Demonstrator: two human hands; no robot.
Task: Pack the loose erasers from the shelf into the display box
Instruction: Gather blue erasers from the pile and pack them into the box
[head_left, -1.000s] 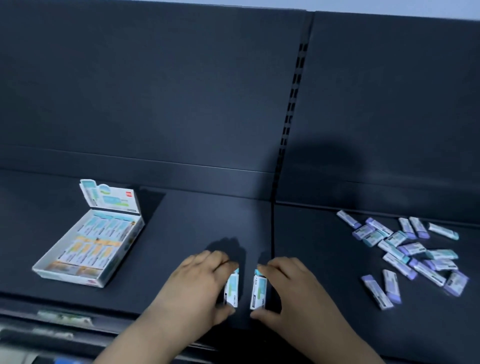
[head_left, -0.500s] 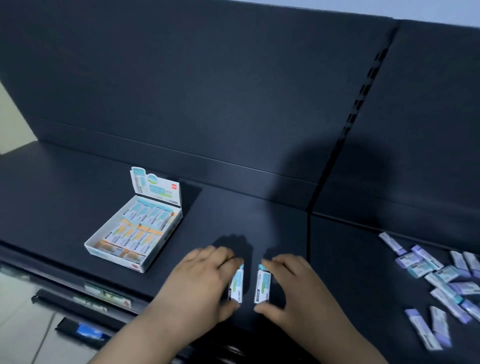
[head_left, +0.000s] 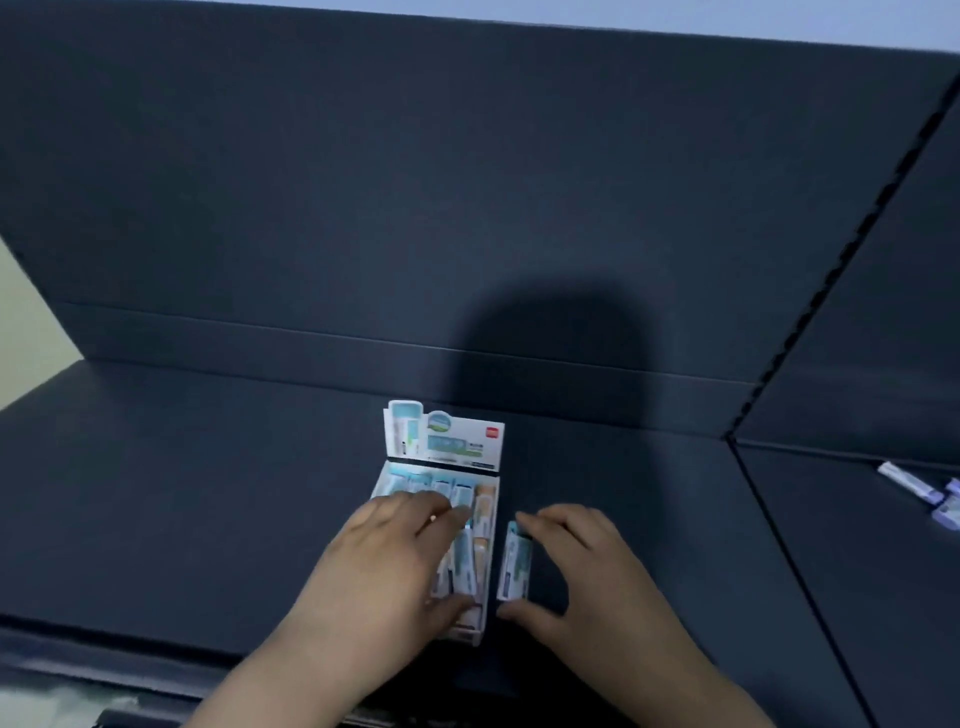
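Observation:
The white display box (head_left: 480, 635) lies open on the dark shelf, its printed lid (head_left: 447, 436) standing up at the back, rows of erasers inside. My left hand (head_left: 387, 566) is over the box and pinches a teal-and-white eraser (head_left: 464, 566) between fingers and thumb, above the packed rows. My right hand (head_left: 582, 566) is just right of the box and pinches another teal-and-white eraser (head_left: 514, 564) upright on its edge, outside the box wall.
A few loose purple and white erasers (head_left: 930, 493) lie on the neighbouring shelf panel at the far right edge. A slotted upright (head_left: 852, 244) divides the two shelf bays. The shelf's front lip runs along the bottom left.
Both hands, each with its eraser, have travelled left to the display box; the left one is now over the box. The view swung left, so the loose pile sits mostly out of frame.

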